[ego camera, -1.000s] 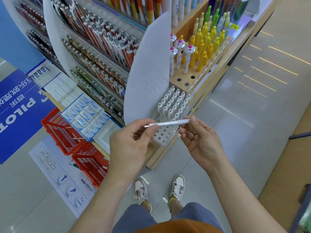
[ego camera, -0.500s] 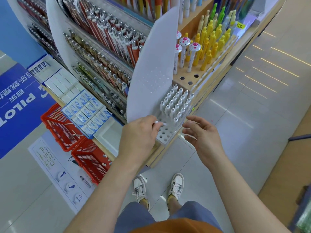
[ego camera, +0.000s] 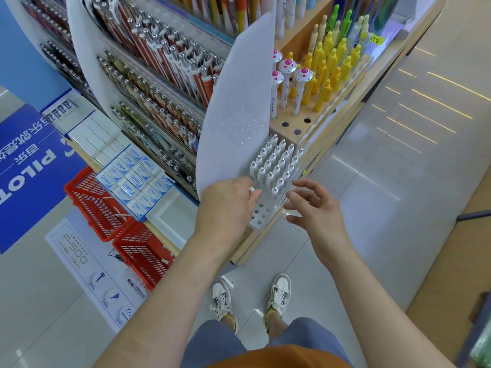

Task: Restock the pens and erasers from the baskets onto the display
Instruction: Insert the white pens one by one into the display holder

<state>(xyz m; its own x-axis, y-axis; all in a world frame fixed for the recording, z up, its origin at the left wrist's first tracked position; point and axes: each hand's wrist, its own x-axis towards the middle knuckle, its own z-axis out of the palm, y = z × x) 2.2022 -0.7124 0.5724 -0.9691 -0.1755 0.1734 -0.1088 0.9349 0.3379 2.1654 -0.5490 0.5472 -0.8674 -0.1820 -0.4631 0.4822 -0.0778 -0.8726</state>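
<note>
My left hand (ego camera: 225, 205) grips a white pen (ego camera: 252, 189); only its tip shows past my fingers, right at the front holes of the white pen holder block (ego camera: 261, 213). Several white pens (ego camera: 276, 166) stand upright in the block's back rows, and its front rows show open holes. Just right of the block hovers my right hand (ego camera: 313, 205), fingers spread and loosely bent, holding nothing. Two red baskets (ego camera: 95, 205) (ego camera: 140, 252) sit on the floor at the lower left, mostly hidden contents.
Boxed Campus erasers (ego camera: 135, 176) lie on the low shelf beside the baskets. Racks of pens (ego camera: 164, 75) fill the curved display; yellow pens (ego camera: 326, 65) and mushroom-topped pens (ego camera: 289, 83) stand in a wooden holder. A white curved divider panel (ego camera: 239, 107) rises behind my left hand.
My right hand let go of the white pen it was holding with the left. My left hand carried the pen down to the holder block's front holes.
</note>
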